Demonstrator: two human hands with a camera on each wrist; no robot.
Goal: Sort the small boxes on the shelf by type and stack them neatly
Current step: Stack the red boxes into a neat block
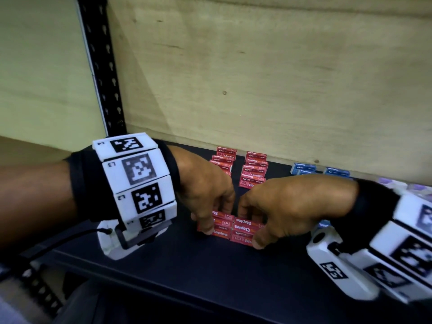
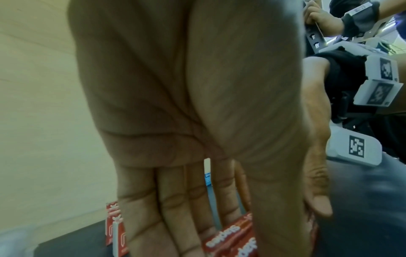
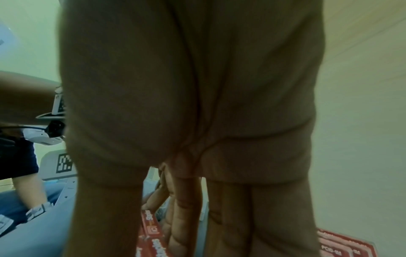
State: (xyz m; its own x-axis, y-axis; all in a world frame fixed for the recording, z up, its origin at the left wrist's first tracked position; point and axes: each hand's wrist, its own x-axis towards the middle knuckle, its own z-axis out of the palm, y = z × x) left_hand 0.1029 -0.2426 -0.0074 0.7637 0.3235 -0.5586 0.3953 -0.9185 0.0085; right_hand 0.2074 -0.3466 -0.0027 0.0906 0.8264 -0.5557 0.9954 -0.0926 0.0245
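Observation:
Two short stacks of red staple boxes stand side by side at the front of the black shelf (image 1: 163, 272). My left hand (image 1: 210, 216) grips the left stack (image 1: 221, 226), thumb at the front and fingers behind. My right hand (image 1: 251, 228) grips the right stack (image 1: 244, 231) the same way. In the left wrist view, straight fingers (image 2: 167, 217) reach down onto red boxes (image 2: 228, 241). The right wrist view shows fingers (image 3: 186, 217) over a red box (image 3: 151, 233). Two taller columns of red staple boxes (image 1: 253, 170) stand at the back of the shelf.
Blue boxes (image 1: 304, 168) sit at the back right, and pale purple ones (image 1: 397, 187) further right behind my right wrist. A wooden back panel (image 1: 257, 78) closes the shelf. A black perforated upright (image 1: 102, 66) stands at the left. Another person's hands (image 2: 325, 19) appear in the left wrist view.

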